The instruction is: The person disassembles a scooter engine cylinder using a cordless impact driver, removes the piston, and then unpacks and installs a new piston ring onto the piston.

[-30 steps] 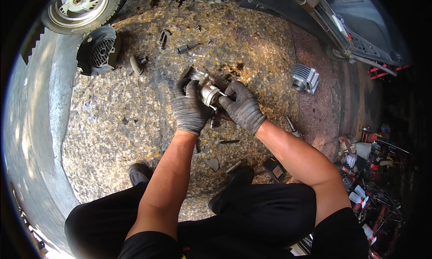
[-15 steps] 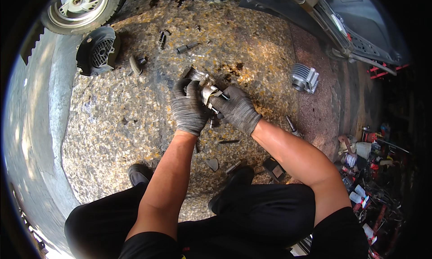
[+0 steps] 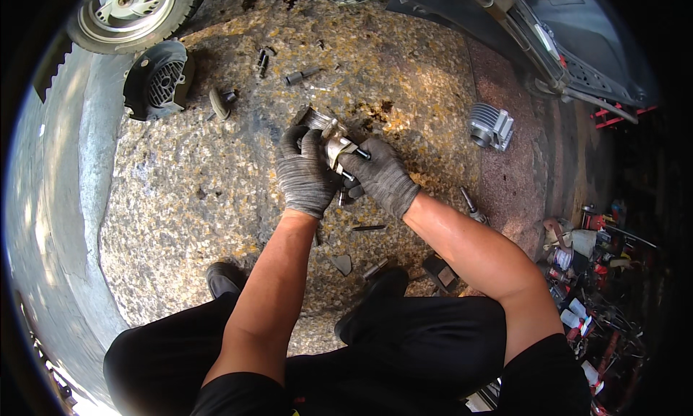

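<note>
Above the stone floor I hold a silver metal engine part, apparently a cylinder head [image 3: 333, 136], between both hands. Two dark-tipped studs stick out of its lower right side, and ribs show at its upper left end. My left hand [image 3: 303, 172], in a grey knit glove, is closed round its left side. On the stud side, my gloved right hand [image 3: 380, 176] has its fingers pressed against the part; some fingertips are hidden behind it. A small metal bolt-like piece [image 3: 341, 197] shows just below the hands.
A finned engine cylinder [image 3: 491, 126] lies to the right. A black fan cover [image 3: 159, 81] and a wheel [image 3: 128, 15] are at upper left. Loose bolts [image 3: 264, 60], a socket tool [image 3: 301, 76] and a dark rod [image 3: 369, 228] lie around. Tools and parts [image 3: 588, 271] clutter the right.
Both hands keep their hold on the cylinder head. The right fingers have shifted slightly around the studs, and the view has moved a little.
</note>
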The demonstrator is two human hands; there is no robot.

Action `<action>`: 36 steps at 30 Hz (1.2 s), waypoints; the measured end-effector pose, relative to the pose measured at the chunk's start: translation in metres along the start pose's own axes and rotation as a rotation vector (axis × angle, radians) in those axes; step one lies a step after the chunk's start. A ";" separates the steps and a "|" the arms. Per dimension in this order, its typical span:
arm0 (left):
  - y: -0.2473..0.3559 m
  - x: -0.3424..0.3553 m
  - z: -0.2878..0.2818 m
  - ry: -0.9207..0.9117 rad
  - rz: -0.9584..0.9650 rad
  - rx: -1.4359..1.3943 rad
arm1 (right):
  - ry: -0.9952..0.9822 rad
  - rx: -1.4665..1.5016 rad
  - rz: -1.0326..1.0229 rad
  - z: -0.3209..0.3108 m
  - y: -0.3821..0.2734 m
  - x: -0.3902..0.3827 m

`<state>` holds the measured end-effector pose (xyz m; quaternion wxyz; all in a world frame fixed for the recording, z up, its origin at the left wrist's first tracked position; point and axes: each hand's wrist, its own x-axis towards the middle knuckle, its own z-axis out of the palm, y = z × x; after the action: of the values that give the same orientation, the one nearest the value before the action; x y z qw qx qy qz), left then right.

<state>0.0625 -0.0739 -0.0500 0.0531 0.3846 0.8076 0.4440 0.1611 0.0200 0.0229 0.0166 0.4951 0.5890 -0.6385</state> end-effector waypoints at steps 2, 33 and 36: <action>0.001 0.000 0.000 0.013 0.004 -0.008 | 0.010 -0.013 0.016 0.000 -0.002 0.000; -0.003 0.002 0.003 0.037 0.020 0.008 | 0.089 0.047 -0.095 0.013 0.004 0.005; -0.003 0.003 -0.001 0.032 -0.004 -0.032 | 0.075 0.157 -0.069 0.007 0.006 -0.006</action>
<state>0.0587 -0.0736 -0.0514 0.0474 0.3750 0.8019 0.4628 0.1633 0.0098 0.0214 -0.0664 0.4976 0.5540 -0.6641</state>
